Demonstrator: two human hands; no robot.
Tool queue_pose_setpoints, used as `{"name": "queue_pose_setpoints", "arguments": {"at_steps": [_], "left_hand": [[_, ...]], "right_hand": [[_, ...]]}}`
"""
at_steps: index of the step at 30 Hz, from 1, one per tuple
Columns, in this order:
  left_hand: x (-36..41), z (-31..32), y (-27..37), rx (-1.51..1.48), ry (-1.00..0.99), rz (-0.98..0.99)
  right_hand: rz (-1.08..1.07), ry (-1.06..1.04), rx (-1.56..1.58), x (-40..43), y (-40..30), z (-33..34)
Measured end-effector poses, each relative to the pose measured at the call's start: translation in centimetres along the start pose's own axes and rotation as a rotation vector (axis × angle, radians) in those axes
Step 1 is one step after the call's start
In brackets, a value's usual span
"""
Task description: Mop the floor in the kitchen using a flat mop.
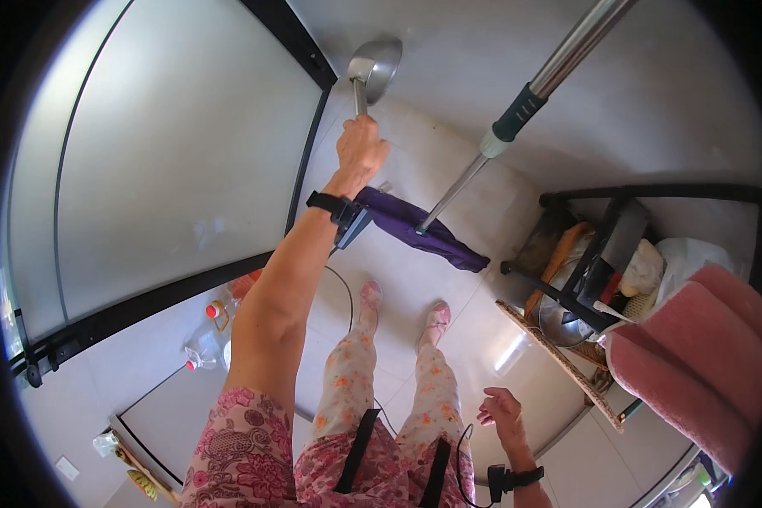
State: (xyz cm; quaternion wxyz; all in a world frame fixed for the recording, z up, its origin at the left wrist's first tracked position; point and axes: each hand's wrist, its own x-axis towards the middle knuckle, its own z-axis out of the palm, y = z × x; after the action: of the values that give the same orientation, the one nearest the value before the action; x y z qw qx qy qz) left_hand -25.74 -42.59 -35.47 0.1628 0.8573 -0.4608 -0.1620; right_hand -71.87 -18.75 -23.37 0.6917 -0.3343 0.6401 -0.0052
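My left hand (362,147) is stretched far forward, its fingers closed around the handle of a metal ladle or scoop (376,68). The rounded metal head is beyond the hand, near the corner where the black-framed frosted door meets the wall. On the right, my right hand (501,409) hangs low beside my leg, fingers loosely bent and holding nothing. Between the left hand and a low rack, a flat mop with a purple cloth head (428,230) rests on the floor, its metal pole (526,113) rising towards the upper right.
The frosted door (184,152) fills the left. A black-framed rack (648,190) at the right holds a metal bowl, bags and other items; a pink towel (692,355) hangs by it. Plastic bottles (206,346) with red caps stand at lower left. A cable runs near my feet.
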Motion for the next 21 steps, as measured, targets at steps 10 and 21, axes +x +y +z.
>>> {"name": "queue_pose_setpoints", "arguments": {"at_steps": [10,21], "left_hand": [[-2.1,-0.3,-2.1,0.157,0.144,0.027],[-20.2,-9.2,1.8,-0.971,-0.175,-0.435]], "right_hand": [[-0.015,0.158,0.137,-1.4,1.6,-1.6],[-0.22,-0.19,0.259,0.4,-2.7,0.2]]}}
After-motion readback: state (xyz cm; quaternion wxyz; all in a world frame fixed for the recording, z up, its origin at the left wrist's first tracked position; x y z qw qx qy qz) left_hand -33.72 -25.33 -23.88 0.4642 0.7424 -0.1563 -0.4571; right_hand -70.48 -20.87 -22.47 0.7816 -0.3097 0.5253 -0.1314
